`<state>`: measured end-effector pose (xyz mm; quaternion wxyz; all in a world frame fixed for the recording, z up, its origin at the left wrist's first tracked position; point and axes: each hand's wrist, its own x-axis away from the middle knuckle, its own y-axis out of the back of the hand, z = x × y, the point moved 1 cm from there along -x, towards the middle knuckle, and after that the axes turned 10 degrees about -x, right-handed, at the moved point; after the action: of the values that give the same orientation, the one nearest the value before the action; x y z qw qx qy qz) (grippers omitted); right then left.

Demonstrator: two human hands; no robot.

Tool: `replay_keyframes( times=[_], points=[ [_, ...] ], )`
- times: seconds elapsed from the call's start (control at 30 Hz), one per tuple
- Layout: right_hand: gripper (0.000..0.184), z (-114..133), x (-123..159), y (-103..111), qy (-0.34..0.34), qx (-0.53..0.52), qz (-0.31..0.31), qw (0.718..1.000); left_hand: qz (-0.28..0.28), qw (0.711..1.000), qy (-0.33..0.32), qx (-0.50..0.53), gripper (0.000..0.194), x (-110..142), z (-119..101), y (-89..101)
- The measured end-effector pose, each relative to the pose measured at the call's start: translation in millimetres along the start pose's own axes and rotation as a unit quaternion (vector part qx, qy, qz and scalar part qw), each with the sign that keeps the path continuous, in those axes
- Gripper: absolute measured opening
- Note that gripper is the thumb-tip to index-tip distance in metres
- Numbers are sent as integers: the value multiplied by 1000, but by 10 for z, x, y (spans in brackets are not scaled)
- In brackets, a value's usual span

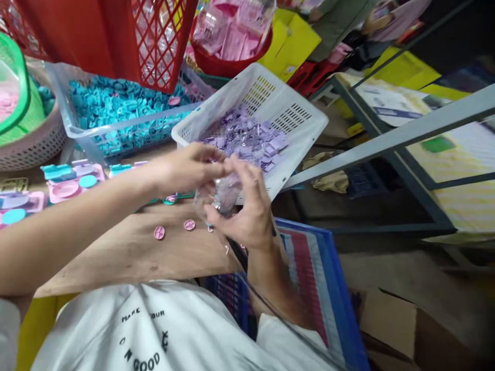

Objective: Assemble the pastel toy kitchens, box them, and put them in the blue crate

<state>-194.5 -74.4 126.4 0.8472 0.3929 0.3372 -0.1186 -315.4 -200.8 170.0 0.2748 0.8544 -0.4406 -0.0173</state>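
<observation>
Plainly, the right hand grasped a clear plastic bag; the left hand blurred, its grip unclear. Light, steady pressure probably suited the bag.

A plastic item sits in my right grip, my left grip close beside it. Beyond them, a basket holds loose parts; left of it stands a filled bin. Two discs lie nearer me on the surface. A basin stands behind the basket, a metal frame rightward.
</observation>
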Motion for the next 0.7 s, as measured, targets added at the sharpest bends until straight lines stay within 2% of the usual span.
replay_keyframes(
  times=[0.03,0.1,0.17,0.23,0.3,0.33,0.4,0.47,0.53,0.63,0.7],
  points=[
    [89,82,143,-58,-9,-16,15,1000,8,1000,-20,1,30,218,132,-97],
    [87,222,417,-167,-46,-53,60,996,-29,998,-49,-34,36,652,448,-281],
    [79,320,651,-248,-91,-75,121,986,-130,981,-67,-126,43,1025,805,-436],
    [67,372,832,-287,-132,-79,184,971,-160,957,-65,-234,41,1271,1154,-574],
    [61,387,963,-288,-168,-74,236,954,-144,936,-57,-317,37,1363,1436,-690],
    [63,385,1014,-278,-183,-73,259,946,-130,929,-54,-342,34,1352,1539,-741],
    [84,372,1099,-255,-204,-76,313,924,-106,924,-52,-363,29,1231,1651,-841],
    [109,351,1172,-235,-213,-85,364,903,-93,923,-48,-370,26,1013,1638,-946],
    [120,325,1234,-222,-218,-88,386,892,-71,923,-46,-375,24,754,1519,-1053],
    [121,281,1300,-204,-237,-73,356,901,-21,919,-77,-387,23,436,1231,-1140],
    [122,255,1336,-184,-255,-47,311,914,-10,906,-125,-404,26,345,1054,-1079]
  ],
)
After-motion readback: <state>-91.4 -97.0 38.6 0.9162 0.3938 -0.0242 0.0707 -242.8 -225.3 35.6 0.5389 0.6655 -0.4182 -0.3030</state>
